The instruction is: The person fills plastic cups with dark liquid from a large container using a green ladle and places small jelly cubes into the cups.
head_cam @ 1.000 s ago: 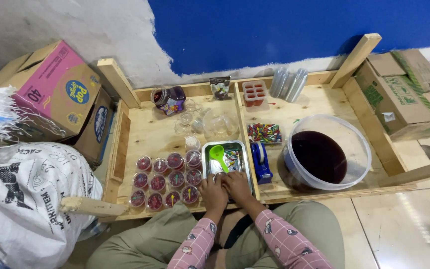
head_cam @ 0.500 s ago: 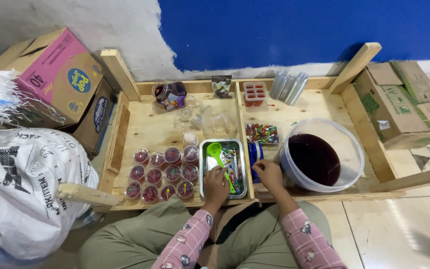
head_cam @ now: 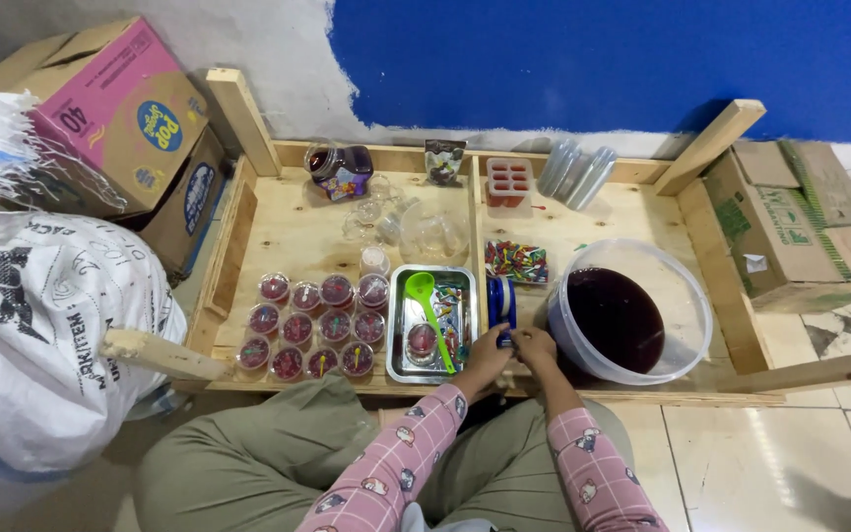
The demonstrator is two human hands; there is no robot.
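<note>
a blue tape dispenser (head_cam: 500, 300) stands on edge between the metal tray and the bucket

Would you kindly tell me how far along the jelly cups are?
Done: about a dozen filled, lidded cups stand in rows left of the tray. In hand: both hands, left and right, meet at the blue tape dispenser; one filled cup waits in the tray. Left: the bucket holds plenty of dark liquid.

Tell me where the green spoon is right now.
In the head view, the green spoon lies in the metal tray, left of the blue tape dispenser and right of the filled cups.
</note>
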